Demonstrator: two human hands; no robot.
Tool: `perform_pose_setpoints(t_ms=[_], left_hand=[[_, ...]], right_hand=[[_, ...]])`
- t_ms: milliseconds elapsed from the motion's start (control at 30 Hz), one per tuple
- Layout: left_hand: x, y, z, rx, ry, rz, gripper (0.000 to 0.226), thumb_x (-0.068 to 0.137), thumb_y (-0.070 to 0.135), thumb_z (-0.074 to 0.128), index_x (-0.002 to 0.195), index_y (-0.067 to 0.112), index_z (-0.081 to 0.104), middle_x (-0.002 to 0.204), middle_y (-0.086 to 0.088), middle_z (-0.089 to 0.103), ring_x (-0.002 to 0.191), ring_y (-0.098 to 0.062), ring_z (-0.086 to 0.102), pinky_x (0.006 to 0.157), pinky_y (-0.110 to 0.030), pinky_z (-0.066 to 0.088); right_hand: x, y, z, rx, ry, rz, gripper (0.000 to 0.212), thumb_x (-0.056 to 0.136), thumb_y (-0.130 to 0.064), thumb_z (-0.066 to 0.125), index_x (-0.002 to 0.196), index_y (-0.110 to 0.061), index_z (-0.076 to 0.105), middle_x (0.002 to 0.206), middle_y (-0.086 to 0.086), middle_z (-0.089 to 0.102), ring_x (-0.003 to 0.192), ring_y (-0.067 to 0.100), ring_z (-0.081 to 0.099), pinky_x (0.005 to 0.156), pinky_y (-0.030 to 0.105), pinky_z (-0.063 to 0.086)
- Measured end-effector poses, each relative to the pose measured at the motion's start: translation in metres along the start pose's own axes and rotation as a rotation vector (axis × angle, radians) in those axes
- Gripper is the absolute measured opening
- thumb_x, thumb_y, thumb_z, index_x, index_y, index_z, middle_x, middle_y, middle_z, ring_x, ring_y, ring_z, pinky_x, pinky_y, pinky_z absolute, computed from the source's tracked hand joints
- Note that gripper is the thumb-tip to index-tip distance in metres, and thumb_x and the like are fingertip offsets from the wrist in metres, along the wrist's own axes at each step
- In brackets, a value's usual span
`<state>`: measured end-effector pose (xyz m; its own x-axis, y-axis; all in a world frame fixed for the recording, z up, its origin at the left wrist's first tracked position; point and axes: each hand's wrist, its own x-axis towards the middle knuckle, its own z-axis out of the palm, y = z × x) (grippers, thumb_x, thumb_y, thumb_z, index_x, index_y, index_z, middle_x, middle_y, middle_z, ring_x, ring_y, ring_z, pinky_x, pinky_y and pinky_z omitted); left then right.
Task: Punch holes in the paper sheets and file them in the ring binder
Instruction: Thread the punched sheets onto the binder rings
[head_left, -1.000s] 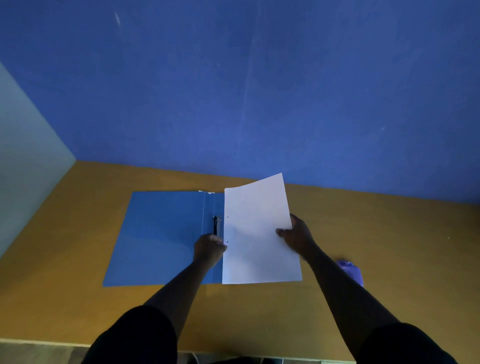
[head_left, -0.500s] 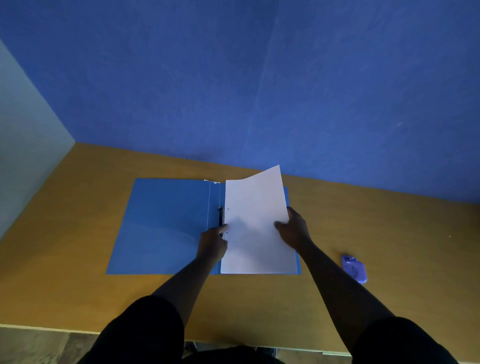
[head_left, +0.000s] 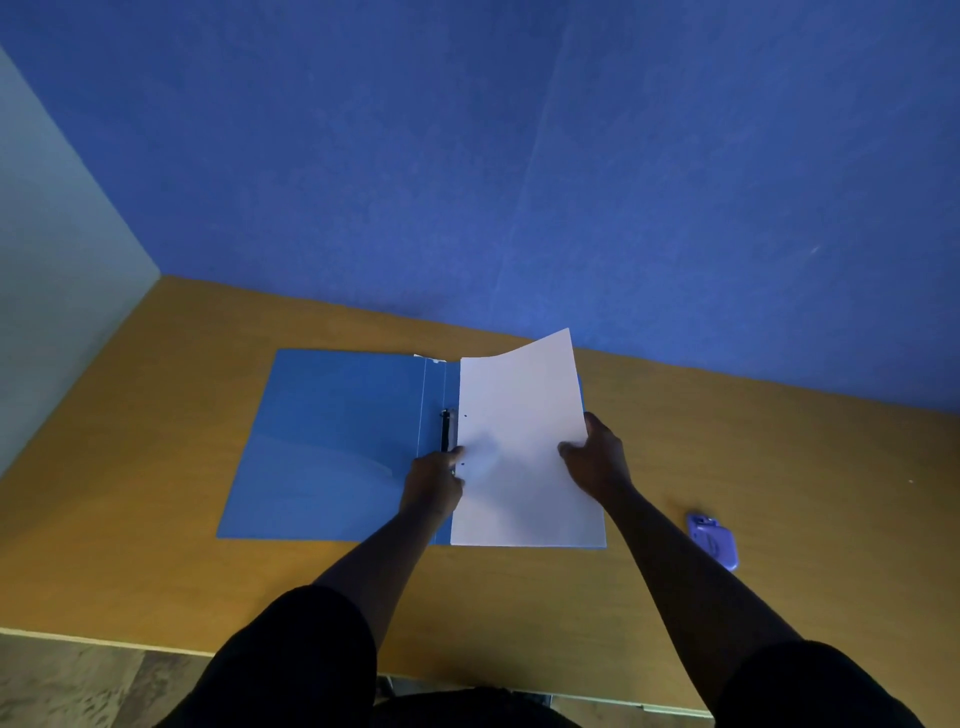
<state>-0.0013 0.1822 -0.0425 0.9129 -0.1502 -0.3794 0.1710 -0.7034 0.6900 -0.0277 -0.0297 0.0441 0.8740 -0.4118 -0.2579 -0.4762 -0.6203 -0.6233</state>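
An open blue ring binder (head_left: 332, 441) lies flat on the yellow table. White paper sheets (head_left: 519, 431) with two punched holes near their left edge rest over its right half, the far right corner lifted. My left hand (head_left: 434, 478) is at the black ring mechanism (head_left: 445, 428), thumb and finger pinching the paper's left edge by the lower hole. My right hand (head_left: 595, 457) grips the sheets' right edge, thumb on top.
A small purple hole punch (head_left: 712, 538) lies on the table (head_left: 779, 467) to the right of my right forearm. A blue wall stands behind the table and a pale wall to the left. The table's near edge runs along the bottom.
The sheets have come down and shifted left over the binder's right half, their holes now beside the rings. My left hand moved from a fist near the spine to the paper's edge.
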Motion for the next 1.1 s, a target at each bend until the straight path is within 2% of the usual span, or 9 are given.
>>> perform_pose_setpoints(t_ms=[67,233,433,667,900,1033,1100], left_hand=[[0.001,0.0,0.001,0.007,0.007,-0.011,0.054,0.088,0.006,0.054,0.138,0.027,0.05,0.128,-0.006,0.063,0.098,-0.023,0.067,0.078,-0.026,0.053],[0.002,0.0,0.004,0.023,0.029,-0.022,0.053,0.09,0.004,0.049,0.138,0.026,0.05,0.123,-0.011,0.066,0.098,-0.026,0.067,0.071,-0.023,0.049],[0.001,0.002,0.004,0.025,0.018,0.032,0.051,0.092,0.006,0.049,0.14,0.024,0.049,0.126,-0.009,0.064,0.101,-0.024,0.065,0.077,-0.025,0.052],[0.0,0.003,0.007,0.026,0.021,0.021,0.053,0.09,0.003,0.049,0.139,0.023,0.05,0.124,-0.009,0.065,0.103,-0.023,0.064,0.073,-0.021,0.048],[0.002,0.001,0.005,0.026,0.038,0.021,0.053,0.089,0.002,0.047,0.138,0.022,0.051,0.126,-0.008,0.064,0.105,-0.025,0.064,0.078,-0.024,0.052],[0.006,0.011,0.008,0.005,0.023,0.011,0.049,0.09,0.011,0.049,0.138,0.021,0.051,0.128,-0.008,0.063,0.114,-0.023,0.06,0.085,-0.021,0.043],[0.006,0.014,0.01,-0.03,0.022,-0.023,0.047,0.09,0.013,0.053,0.136,0.018,0.054,0.125,-0.01,0.065,0.113,-0.023,0.061,0.089,-0.022,0.043]], right_hand=[[0.0,0.0,0.001,0.004,-0.005,-0.003,0.036,0.087,-0.009,0.058,0.123,-0.009,0.057,0.119,0.01,0.067,0.102,0.027,0.064,0.075,0.024,0.044],[0.001,-0.002,0.003,0.011,-0.019,-0.034,0.035,0.088,-0.01,0.059,0.123,-0.01,0.056,0.119,0.008,0.066,0.102,0.023,0.063,0.076,0.025,0.045],[0.002,0.001,0.001,0.004,-0.002,-0.024,0.036,0.09,-0.009,0.057,0.126,-0.01,0.054,0.123,0.008,0.065,0.106,0.026,0.063,0.076,0.026,0.046],[0.004,0.004,0.001,-0.004,-0.03,-0.048,0.035,0.09,-0.011,0.058,0.125,-0.011,0.053,0.121,0.007,0.065,0.099,0.02,0.063,0.072,0.026,0.049],[0.005,0.003,0.006,0.0,-0.013,-0.047,0.033,0.09,-0.01,0.055,0.123,-0.012,0.053,0.117,0.008,0.067,0.098,0.024,0.066,0.076,0.03,0.055],[0.005,0.004,0.001,-0.043,0.001,-0.039,0.034,0.09,-0.009,0.053,0.124,-0.012,0.053,0.119,0.007,0.066,0.099,0.025,0.066,0.071,0.027,0.051],[0.005,0.006,-0.002,-0.05,-0.004,-0.036,0.035,0.089,-0.008,0.052,0.124,-0.012,0.053,0.119,0.007,0.066,0.091,0.022,0.064,0.068,0.025,0.049]])
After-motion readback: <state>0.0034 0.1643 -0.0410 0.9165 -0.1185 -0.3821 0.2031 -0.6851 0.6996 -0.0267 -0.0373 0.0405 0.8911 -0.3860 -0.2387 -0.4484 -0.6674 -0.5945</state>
